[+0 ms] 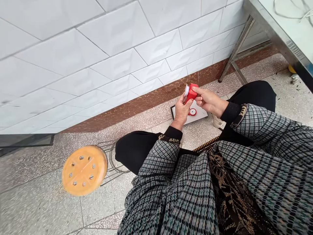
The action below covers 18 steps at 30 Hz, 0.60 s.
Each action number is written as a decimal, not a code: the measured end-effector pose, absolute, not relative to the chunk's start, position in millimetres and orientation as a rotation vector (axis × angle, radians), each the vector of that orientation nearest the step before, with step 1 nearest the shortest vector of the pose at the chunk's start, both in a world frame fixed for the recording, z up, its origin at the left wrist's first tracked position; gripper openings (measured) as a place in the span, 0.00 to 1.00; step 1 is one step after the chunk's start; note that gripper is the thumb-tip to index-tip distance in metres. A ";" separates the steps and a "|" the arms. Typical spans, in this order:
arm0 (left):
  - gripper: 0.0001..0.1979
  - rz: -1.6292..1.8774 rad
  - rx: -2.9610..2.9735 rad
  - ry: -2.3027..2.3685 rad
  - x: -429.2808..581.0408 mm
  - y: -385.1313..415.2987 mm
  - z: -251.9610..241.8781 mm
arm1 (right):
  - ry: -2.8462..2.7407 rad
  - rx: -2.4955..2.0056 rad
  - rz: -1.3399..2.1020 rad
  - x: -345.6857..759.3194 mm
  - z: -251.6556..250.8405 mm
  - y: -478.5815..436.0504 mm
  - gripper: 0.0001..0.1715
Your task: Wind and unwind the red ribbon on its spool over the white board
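Both my hands hold a small red and white object [190, 92] in front of me, above my knees. My left hand [181, 110] grips it from below with the fingers curled round it. My right hand [207, 99] pinches its upper right side. Under the hands, on the floor, lies a white flat box or board [200, 113] with a red and white ring-shaped piece [192, 112] on it. I cannot make out what the red object is.
An orange round stool [84, 169] with a wire frame stands on the floor at the left. A white tiled wall [110, 55] runs ahead. A metal table [283, 29] with its leg [236, 52] stands at the upper right. My checked sleeves and dark trousers fill the foreground.
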<state>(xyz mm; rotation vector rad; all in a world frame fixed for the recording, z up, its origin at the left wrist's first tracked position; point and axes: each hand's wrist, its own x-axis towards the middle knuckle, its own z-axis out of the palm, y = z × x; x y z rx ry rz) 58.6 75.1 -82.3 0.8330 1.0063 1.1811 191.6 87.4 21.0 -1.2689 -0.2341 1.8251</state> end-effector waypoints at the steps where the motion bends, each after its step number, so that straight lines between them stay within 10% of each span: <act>1: 0.33 1.178 0.822 1.004 58.0 75.4 -82.4 | -0.217 -1.271 1.839 193.1 21.3 89.1 0.14; 18: 0.31 1.073 0.586 0.909 66.2 62.9 -66.1 | -0.186 -1.197 1.904 198.9 22.7 93.2 0.15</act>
